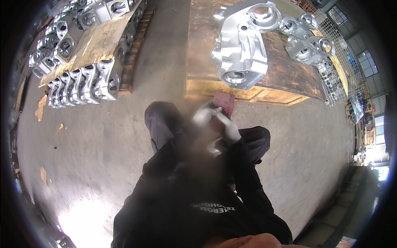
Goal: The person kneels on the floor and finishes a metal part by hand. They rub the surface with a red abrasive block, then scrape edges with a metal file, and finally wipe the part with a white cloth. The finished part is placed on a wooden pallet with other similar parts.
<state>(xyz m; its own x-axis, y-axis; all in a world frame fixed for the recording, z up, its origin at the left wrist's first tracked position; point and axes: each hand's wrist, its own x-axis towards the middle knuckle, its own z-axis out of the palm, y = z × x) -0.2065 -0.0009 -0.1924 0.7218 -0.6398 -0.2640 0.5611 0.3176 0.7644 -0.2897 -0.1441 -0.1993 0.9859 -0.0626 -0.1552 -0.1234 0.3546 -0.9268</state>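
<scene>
A maroon abrasive pad [223, 101] is held between my two gloved hands, above my lap and just short of the wooden crate's near side. My right hand [230, 127] is closed on its lower right part, thumb lying across the face. From the left, my left hand [203, 116] has its fingers closed on the pad's edge; a hazy smudge blurs this hand and its wrist. Beyond the pad, a large silver cast-metal housing [243, 49] with round bores stands on the wooden crate [285, 70]. Neither hand touches the housing.
Smaller silver castings [308, 47] sit on the crate's right side, beside a wire mesh cage [337, 78]. At left, several stacked castings [82, 84] lie with a plywood sheet [93, 45] on a pallet [134, 62]. Cardboard scraps [43, 175] lie on the concrete floor [99, 140].
</scene>
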